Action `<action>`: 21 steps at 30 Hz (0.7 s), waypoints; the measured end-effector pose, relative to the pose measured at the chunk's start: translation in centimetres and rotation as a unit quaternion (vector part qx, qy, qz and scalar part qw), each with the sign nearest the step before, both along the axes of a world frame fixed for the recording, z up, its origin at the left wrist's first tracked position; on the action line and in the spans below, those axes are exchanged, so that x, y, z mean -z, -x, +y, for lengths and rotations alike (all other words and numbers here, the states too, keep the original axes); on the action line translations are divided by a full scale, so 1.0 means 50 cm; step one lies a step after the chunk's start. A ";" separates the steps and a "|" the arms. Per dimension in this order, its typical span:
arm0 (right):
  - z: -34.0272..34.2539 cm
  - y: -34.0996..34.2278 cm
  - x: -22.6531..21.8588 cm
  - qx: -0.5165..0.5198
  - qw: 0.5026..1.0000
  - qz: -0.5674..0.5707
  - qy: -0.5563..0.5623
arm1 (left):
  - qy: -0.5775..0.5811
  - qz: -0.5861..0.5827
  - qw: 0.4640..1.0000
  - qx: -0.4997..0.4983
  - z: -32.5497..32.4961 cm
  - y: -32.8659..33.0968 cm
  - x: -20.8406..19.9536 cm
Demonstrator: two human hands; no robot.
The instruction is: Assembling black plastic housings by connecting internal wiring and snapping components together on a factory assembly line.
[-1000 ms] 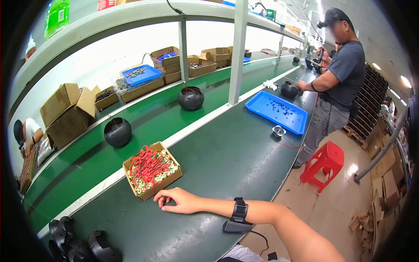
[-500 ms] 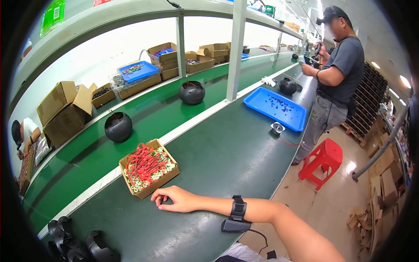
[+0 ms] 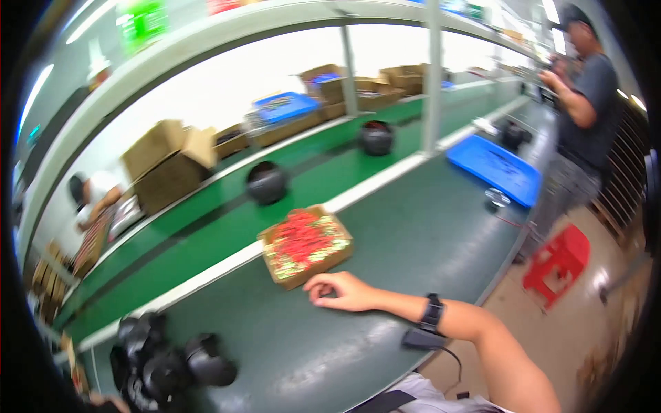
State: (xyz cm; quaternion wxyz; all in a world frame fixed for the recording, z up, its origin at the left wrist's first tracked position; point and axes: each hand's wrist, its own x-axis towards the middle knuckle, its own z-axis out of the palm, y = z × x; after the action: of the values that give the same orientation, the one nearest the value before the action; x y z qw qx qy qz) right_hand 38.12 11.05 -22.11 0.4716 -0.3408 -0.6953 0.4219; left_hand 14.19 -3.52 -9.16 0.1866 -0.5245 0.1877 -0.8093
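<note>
Wire box [image 3: 319,269] sits between pale rail [image 3: 379,181] and right hand's [image 3: 351,292] loosely parted fingers [image 3: 320,280], black shells [image 3: 165,372] lying left.

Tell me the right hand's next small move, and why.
Probably raise the right hand a little and bring it over the cardboard box: it looks empty and loosely curled, it sits right beside the box's near side, and the red wires heaped inside lie uncovered.

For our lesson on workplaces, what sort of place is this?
Probably a factory assembly line: a long green conveyor surface bears dark round shells, and beside it sits a cardboard box of red wires.
</note>
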 end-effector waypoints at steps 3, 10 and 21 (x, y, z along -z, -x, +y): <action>-0.019 -0.015 -0.016 0.041 0.996 -0.077 0.011 | 0.036 0.100 0.990 -0.096 -0.005 0.031 0.003; -0.040 0.016 -0.013 0.086 0.979 -0.177 -0.060 | 0.326 0.412 0.786 -0.327 -0.080 0.189 0.047; -0.022 0.088 -0.008 -0.066 0.995 -0.059 0.054 | 0.744 0.233 0.574 -0.252 -0.035 0.297 0.246</action>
State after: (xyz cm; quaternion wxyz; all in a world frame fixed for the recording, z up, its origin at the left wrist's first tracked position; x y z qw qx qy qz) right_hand 33.72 9.98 -21.68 0.3823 -0.3433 -0.7189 0.4681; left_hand -0.65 -5.27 -21.48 -0.1228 -0.6754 -0.5826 -0.4350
